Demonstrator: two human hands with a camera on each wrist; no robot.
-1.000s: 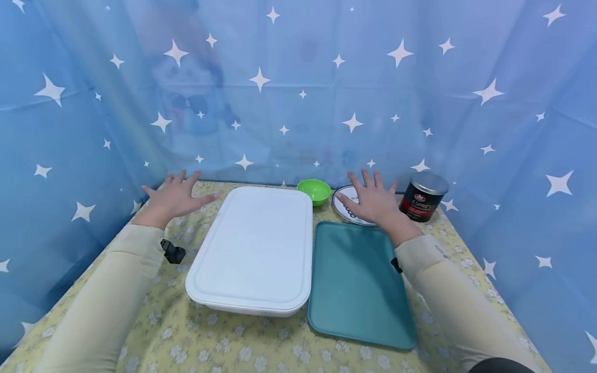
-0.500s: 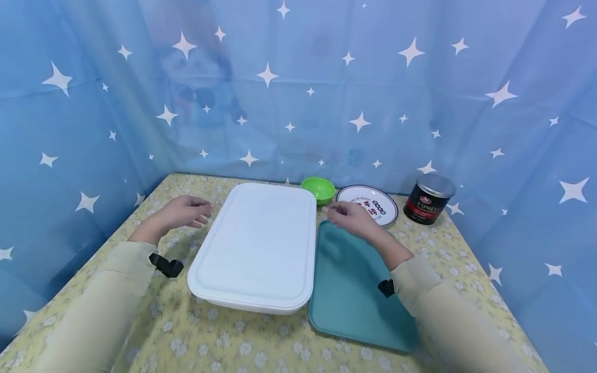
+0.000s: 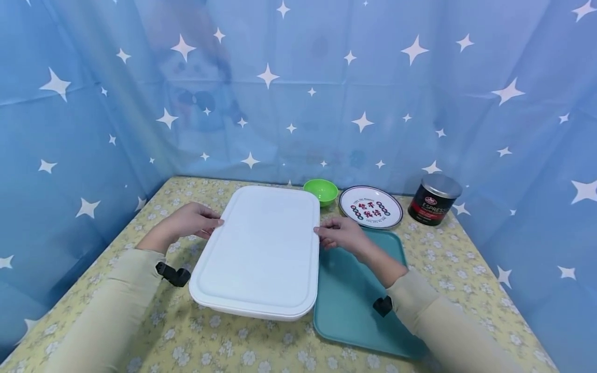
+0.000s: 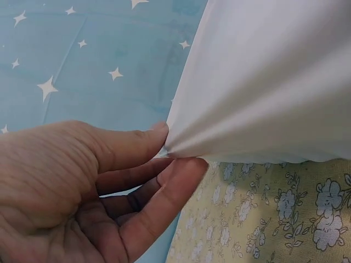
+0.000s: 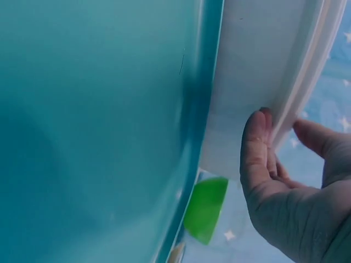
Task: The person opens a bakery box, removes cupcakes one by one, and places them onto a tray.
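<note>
A white rectangular box with a white lid [image 3: 261, 248] on top sits in the middle of the table. At the lid's left rim my left hand [image 3: 188, 224] pinches the edge; in the left wrist view the thumb lies above it and the index finger below. On the opposite side my right hand [image 3: 344, 237] holds the right rim. The right wrist view shows its fingers [image 5: 255, 145] up under the rim against the box wall [image 5: 247, 60], the thumb over the edge. What the box contains is hidden.
A teal tray [image 3: 356, 295] lies right against the box's side, under my right forearm. Behind stand a green bowl [image 3: 322, 191], a white plate with printed characters [image 3: 370, 207] and a black espresso can [image 3: 434, 199]. A starry blue curtain [image 3: 298, 93] encloses the flowered tablecloth [image 3: 228, 344].
Both hands, spread open above the table a second ago, have come down and inward to the lid's left and right rims and taken hold there. The box stays in place.
</note>
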